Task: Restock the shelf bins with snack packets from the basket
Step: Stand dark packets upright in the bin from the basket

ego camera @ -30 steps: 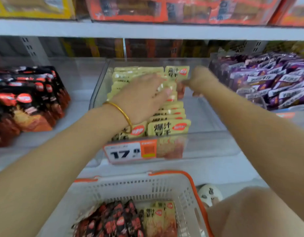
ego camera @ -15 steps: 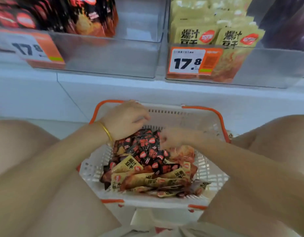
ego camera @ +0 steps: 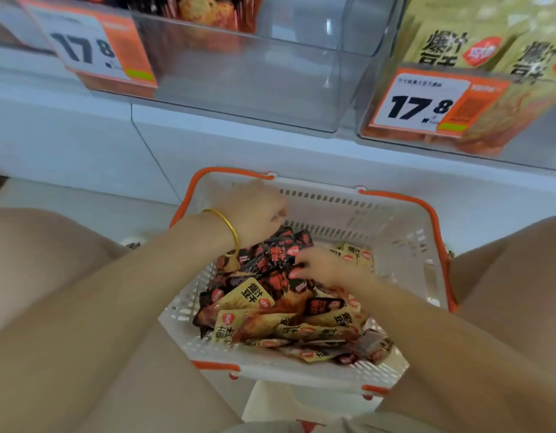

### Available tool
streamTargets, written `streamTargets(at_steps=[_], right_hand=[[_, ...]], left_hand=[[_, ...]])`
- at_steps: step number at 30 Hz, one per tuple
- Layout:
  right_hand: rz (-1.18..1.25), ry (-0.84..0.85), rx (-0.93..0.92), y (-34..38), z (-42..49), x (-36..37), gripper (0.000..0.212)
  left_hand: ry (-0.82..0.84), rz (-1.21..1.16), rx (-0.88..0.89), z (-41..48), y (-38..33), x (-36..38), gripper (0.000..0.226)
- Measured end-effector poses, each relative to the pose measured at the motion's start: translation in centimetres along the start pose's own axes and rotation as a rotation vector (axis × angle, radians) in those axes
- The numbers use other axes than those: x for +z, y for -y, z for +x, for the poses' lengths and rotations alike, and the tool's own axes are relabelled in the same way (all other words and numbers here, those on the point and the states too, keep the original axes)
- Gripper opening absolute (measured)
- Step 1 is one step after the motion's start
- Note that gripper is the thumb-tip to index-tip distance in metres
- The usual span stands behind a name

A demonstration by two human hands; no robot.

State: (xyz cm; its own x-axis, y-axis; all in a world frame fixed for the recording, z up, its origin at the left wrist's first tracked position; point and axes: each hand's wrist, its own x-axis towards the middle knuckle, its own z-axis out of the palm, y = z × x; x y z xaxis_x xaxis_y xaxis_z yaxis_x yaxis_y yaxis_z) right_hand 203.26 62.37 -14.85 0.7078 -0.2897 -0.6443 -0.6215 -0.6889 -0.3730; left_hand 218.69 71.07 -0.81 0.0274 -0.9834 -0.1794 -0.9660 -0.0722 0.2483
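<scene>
Above the basket and to its left, a price tag marked 17.8 is seen on a clear shelf bin. The left hand, with a gold bangle at the wrist, is held over the back left part of the basket. Its fingers are curled under, and it cannot be told if anything is held. The basket is white with orange handles. Black packets are piled in its back half. They are gripped by the bent fingers of the right hand, near the middle of the basket. Yellow packets are heaped in its front half. Above the basket to the right, a second bin with yellow bags is seen.
</scene>
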Motion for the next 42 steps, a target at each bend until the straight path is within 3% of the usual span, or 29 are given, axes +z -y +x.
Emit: streamTargets(at_steps=[4,8,13,16,20,22,24,27,32,35,39,42], right_hand=[[0.218,-0.088,-0.05,1.7,-3.4,-6.7,0.029],[0.533,-0.193,-0.133,3.2,-7.0,-10.2,0.007],[0.915,-0.335,-0.219,5.6,-9.9,-12.2,0.01],[0.924,-0.398,-0.302,8.1,-11.4,-13.6,0.019],[0.9,-0.588,-0.409,12.7,-13.9,-18.5,0.011],[0.91,-0.726,-0.467,14.6,-14.2,-22.1,0.01],[0.876,-0.886,-0.469,16.0,-12.9,-25.7,0.012],[0.784,-0.976,-0.354,17.2,-8.2,-29.9,0.021],[0.57,-0.819,-0.029,17.5,-0.3,-31.5,0.049],[0.334,-0.821,0.093,17.5,0.7,-31.1,0.046],[0.574,-0.723,0.101,18.0,1.3,-30.7,0.024],[0.769,-0.681,0.114,19.0,2.1,-30.8,0.033]], left_hand=[[0.074,-0.035,-0.075,0.1,0.3,0.4,0.031],[0.045,-0.23,-0.164,-0.2,0.2,0.1,0.039],[-0.252,-0.445,-0.144,-1.5,0.6,-3.8,0.019],[-0.431,-0.527,-0.075,-2.7,1.0,-8.1,0.013],[-0.751,-0.666,-0.04,-3.0,1.7,-13.6,0.021],[-0.965,-0.627,-0.045,-2.6,2.8,-15.4,0.028],[-1.069,-0.322,-0.102,-2.2,4.6,-16.0,0.032],[-1.034,0.141,-0.147,-1.6,7.4,-14.7,0.025],[-0.896,0.232,-0.185,-1.3,8.8,-12.4,0.037],[-0.883,0.238,-0.183,-1.4,8.9,-12.4,0.041],[-0.904,0.216,-0.179,-1.5,9.0,-12.3,0.042],[-0.912,0.203,-0.184,-1.5,8.9,-12.5,0.041]])
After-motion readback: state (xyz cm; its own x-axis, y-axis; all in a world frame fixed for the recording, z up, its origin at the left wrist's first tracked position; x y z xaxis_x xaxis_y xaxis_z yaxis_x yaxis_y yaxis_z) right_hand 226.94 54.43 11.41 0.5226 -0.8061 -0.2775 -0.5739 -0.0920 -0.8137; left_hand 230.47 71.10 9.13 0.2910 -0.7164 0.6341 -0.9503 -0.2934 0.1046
